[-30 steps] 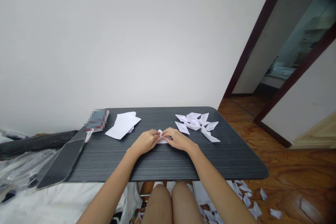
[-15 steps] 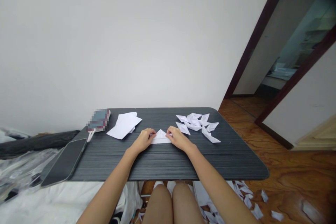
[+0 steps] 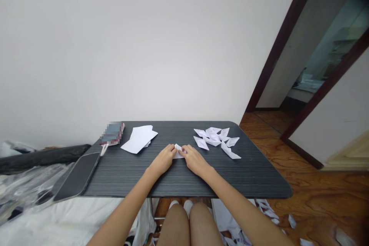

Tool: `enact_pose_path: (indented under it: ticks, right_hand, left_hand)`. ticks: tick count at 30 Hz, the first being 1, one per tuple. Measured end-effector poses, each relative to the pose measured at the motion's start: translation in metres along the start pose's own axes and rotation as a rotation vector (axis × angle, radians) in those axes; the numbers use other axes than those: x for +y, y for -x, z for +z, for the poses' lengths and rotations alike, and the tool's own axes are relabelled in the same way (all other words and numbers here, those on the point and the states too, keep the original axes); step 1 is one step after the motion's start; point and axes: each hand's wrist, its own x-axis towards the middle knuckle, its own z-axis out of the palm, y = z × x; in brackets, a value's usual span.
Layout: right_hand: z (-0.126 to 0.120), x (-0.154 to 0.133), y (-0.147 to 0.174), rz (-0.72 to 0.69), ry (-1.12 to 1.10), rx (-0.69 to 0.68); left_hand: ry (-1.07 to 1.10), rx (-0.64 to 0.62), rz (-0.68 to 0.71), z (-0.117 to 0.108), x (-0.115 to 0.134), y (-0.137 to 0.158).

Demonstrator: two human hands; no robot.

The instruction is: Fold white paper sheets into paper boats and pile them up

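Behind the dark, streaked surface (image 3: 253, 175) stands a plain white wall (image 3: 178, 46); to the surface's right, wood-patterned floor (image 3: 311, 188) and a dark-red doorframe (image 3: 280, 46).

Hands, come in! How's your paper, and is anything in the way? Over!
Left hand, right hand: both on the paper. Paper folded, partly hidden by the hands. Sheets left, folded pieces right, both apart from the hands.

No legible text, labels, brands, numbers or signs anywhere.
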Motion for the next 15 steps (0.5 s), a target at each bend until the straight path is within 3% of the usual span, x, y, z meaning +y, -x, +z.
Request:
enact_pose_path:
  ticks: [5, 9, 15]
  right_hand:
    - [-0.002, -0.011, 0.009, 0.037, 0.045, -0.002]
    - [-0.006, -0.020, 0.009, 0.141, 0.095, -0.013]
    - [-0.012, -0.010, 0.006, 0.211, 0.063, -0.027]
  left_hand:
    - [-0.119, -0.020, -0.013, -0.003, 0.010, 0.014]
    - [-0.149, -0.046, -0.116, -0.007, 0.018, 0.015]
    - [0.006, 0.012, -0.304, -0.008, 0.007, 0.011]
